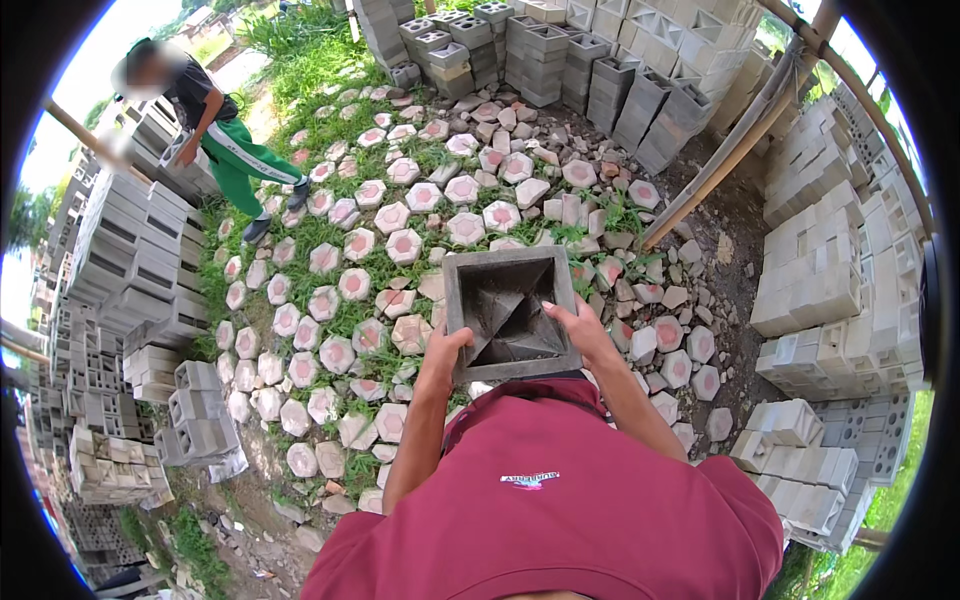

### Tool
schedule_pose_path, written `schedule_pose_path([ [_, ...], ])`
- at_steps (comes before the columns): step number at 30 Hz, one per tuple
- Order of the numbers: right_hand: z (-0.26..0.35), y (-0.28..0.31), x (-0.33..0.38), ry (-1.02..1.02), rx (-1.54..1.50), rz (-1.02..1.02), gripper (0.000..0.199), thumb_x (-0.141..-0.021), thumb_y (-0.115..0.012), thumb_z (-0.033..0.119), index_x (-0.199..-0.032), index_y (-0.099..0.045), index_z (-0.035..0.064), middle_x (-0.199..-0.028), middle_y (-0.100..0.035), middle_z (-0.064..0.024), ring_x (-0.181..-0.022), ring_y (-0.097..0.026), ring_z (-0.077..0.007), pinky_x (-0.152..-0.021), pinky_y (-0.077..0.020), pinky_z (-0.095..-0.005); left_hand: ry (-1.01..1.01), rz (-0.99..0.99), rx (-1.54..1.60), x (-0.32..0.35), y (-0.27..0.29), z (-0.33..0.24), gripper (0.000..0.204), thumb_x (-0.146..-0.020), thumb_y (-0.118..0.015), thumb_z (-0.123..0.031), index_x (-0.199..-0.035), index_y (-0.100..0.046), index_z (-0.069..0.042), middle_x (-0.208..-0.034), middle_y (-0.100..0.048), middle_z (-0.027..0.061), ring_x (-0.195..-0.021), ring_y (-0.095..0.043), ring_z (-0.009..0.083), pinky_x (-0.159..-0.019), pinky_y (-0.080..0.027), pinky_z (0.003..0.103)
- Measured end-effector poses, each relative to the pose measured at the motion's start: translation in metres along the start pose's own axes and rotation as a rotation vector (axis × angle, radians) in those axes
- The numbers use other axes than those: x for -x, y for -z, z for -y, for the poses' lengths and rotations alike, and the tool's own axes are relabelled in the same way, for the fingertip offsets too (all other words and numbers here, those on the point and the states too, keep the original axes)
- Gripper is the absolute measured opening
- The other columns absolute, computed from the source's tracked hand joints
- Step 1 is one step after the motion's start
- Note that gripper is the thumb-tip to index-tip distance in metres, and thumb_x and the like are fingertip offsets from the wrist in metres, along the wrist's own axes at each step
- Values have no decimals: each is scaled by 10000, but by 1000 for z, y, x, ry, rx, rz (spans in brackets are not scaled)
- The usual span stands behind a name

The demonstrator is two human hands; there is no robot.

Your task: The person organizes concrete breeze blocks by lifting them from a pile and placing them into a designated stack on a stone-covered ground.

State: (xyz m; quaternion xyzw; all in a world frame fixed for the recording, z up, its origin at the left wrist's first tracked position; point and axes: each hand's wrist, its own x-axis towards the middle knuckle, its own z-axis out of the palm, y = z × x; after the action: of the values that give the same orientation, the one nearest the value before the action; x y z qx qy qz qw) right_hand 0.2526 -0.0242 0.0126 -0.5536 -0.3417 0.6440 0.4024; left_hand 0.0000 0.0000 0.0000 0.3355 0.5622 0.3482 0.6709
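Both my hands hold a square grey concrete breeze block (511,260) in front of my waist. Its thick rim frames a dark recess with slanted faces that meet in ridges near the middle. My left hand (450,352) grips the left side, thumb over the rim. On the right side, my right hand (582,332) grips it with the thumb reaching over the inner edge. The other fingers of both hands are mostly hidden behind the block.
Hexagonal pavers (403,246) with reddish centres lie in grass ahead, with broken rubble (640,290) to the right. Block stacks stand left (130,250), far (545,60) and right (815,270). A slanting wooden pole (735,135) stands right. A person in green trousers (240,160) bends by the left stacks.
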Motion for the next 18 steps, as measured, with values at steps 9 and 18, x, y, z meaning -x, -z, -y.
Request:
schedule_pose_path([
  [9,128,22,-246,180,-21,-156,626,-878,-683,278,-1324,-404,-60,-1125,-610,-144,-1017,-582,-190,-872,-471,-308,-103,27,82,-230,-20,-140,161,-686,-561,-113,-828,-585,-41,-743,-559,12,-641,-531,125,-588,-420,264],
  [18,192,24,-407,195,48,-194,571,-883,-678,209,-1304,-400,-57,-1129,-597,-139,-1006,-578,-175,-871,-476,-312,-53,19,54,-376,-9,-236,252,-704,-562,-114,-944,-569,-37,-775,-539,16,-675,-501,123,-625,-401,254],
])
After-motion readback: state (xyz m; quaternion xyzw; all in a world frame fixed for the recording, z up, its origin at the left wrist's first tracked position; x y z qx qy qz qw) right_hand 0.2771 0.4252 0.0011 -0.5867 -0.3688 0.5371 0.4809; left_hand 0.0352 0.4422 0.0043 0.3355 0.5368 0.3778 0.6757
